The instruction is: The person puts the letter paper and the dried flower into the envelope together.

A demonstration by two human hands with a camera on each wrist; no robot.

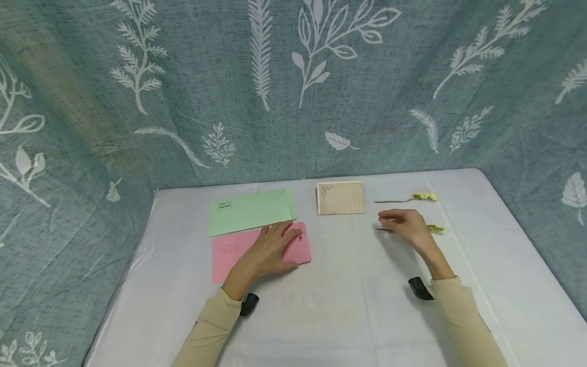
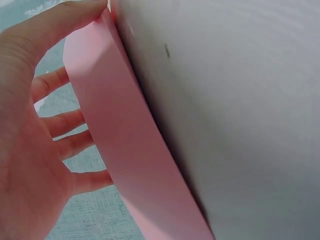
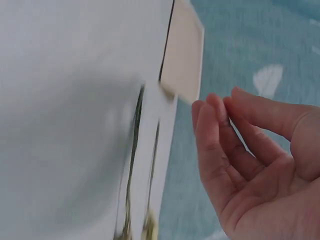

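My left hand (image 1: 270, 250) spans the right end of a pink envelope (image 1: 224, 257), its thumb at the near edge and its fingers reaching the far edge. In the left wrist view, the thumb (image 2: 65, 22) rests at a corner of the envelope (image 2: 120, 125) and the other fingertips are hidden behind its far edge. On the right side, my right hand (image 1: 405, 227) hovers over a yellow flower stem (image 1: 435, 229), fingers loosely bent towards the thumb. The right wrist view shows nothing between those fingers (image 3: 210, 145), and two stems lie on the table beyond.
A green envelope (image 1: 252, 209) lies just behind the pink one. Farther right are a beige card with a decorated corner (image 1: 341, 199) and a second yellow flower (image 1: 424, 197) near the back edge. A patterned teal curtain (image 1: 275, 127) stands behind the white table (image 1: 321, 326).
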